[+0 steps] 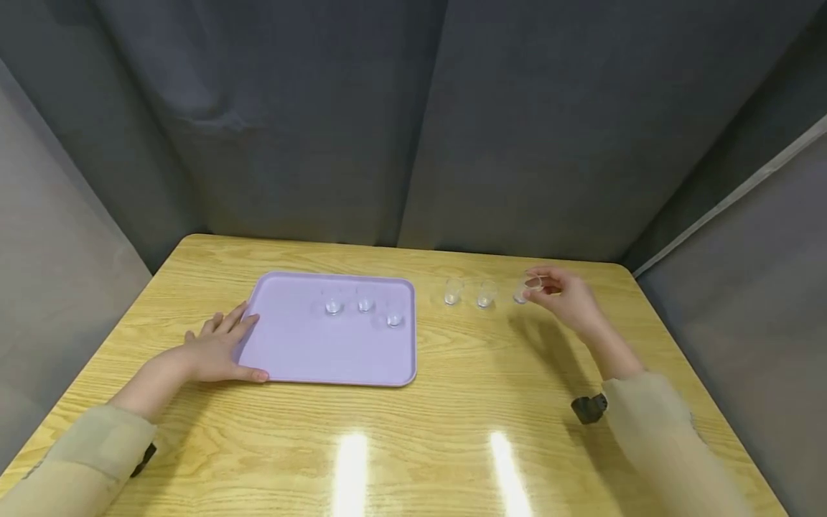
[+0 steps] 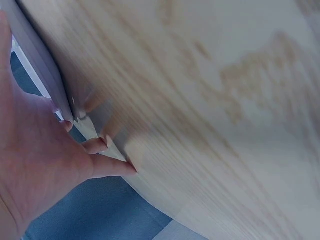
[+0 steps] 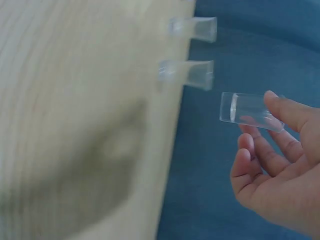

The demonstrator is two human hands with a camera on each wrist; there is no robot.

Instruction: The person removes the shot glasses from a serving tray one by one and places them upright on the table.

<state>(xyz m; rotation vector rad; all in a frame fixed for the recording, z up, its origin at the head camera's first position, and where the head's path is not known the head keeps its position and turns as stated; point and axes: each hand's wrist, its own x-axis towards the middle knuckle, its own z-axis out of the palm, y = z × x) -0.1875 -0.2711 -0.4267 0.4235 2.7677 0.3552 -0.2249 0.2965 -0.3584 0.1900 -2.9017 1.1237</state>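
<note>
A clear glass (image 3: pixel 242 107), pinched near its rim by the right hand (image 1: pixel 568 300), is held above the table (image 1: pixel 478 388), well to the right of the purple tray (image 1: pixel 310 355). Two matching glasses (image 1: pixel 485 296) stand between it and the tray, three further glasses (image 1: pixel 365 303) on the tray. The left hand (image 1: pixel 216 352), fingers spread, touches the tray's left edge; a dark curtain (image 1: pixel 310 158) hangs behind the tray
</note>
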